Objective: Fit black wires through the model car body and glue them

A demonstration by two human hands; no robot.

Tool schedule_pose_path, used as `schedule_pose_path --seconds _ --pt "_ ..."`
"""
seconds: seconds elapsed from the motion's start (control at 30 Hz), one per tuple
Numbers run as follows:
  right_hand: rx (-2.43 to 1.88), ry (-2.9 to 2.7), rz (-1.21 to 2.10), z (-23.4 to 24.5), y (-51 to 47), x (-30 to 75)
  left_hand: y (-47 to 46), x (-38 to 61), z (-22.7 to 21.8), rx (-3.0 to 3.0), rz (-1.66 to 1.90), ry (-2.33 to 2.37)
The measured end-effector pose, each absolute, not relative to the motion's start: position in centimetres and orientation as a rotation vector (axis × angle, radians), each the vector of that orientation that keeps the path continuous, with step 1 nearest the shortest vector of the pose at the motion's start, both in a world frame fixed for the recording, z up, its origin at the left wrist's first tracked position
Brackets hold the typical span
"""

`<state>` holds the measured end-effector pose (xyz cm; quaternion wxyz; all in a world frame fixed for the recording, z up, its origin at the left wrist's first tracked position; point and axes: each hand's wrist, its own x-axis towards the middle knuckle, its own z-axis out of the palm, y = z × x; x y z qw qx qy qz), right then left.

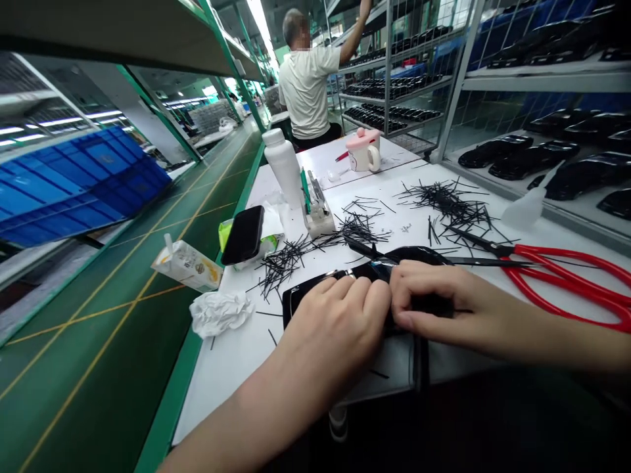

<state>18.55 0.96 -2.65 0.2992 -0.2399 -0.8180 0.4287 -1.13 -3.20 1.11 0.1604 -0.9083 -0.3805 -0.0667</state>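
Note:
A glossy black model car body [292, 297] lies at the table's near edge, under both my hands. My left hand [340, 315] is closed over its near left part, knuckles up, fingertips hidden. My right hand [434, 295] curls on the right part, fingers bent and thumb tucked below; whether a small piece sits in its fingers is hidden. Just beyond the hands a dark pointed piece [363, 249] sticks out; its kind is unclear. Red-handled scissors [562, 272] lie open to the right of my right hand. Thin black strips [362, 226] are heaped past the car body.
On the white table stand a white bottle [283, 164], a tool holder [318, 220], a lidded mug [365, 154] and a phone [244, 233]. A drink carton [190, 266] and crumpled tissue [221, 313] sit left, beside the green conveyor [98, 335]. Racks [542, 82] hold black car bodies; a person [308, 92] reaches up.

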Motion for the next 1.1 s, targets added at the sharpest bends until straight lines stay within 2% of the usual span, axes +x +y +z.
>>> schedule_pose_path --seconds 0.1,0.3,0.4,0.67,1.1 --pt "-0.557 -2.153 1.073 -3.3 0.9 18.5 -4.2 -0.7 0.4 -2.517 -0.251 -1.269" --pt "-0.546 -2.099 0.862 -4.0 0.1 18.8 -7.1 0.9 -4.1 -2.090 -1.017 -1.561" --pt "-0.525 -2.114 0.813 -4.2 -0.1 19.0 -7.8 1.9 -5.7 -1.927 -1.187 -1.635" --pt "-0.457 -2.105 0.866 -4.2 -0.1 19.6 -8.2 2.6 -6.3 -1.835 -1.293 -1.583" --pt "-0.531 -2.041 0.893 -4.5 0.2 19.6 -8.3 2.5 -6.3 -2.042 -1.122 -1.483"
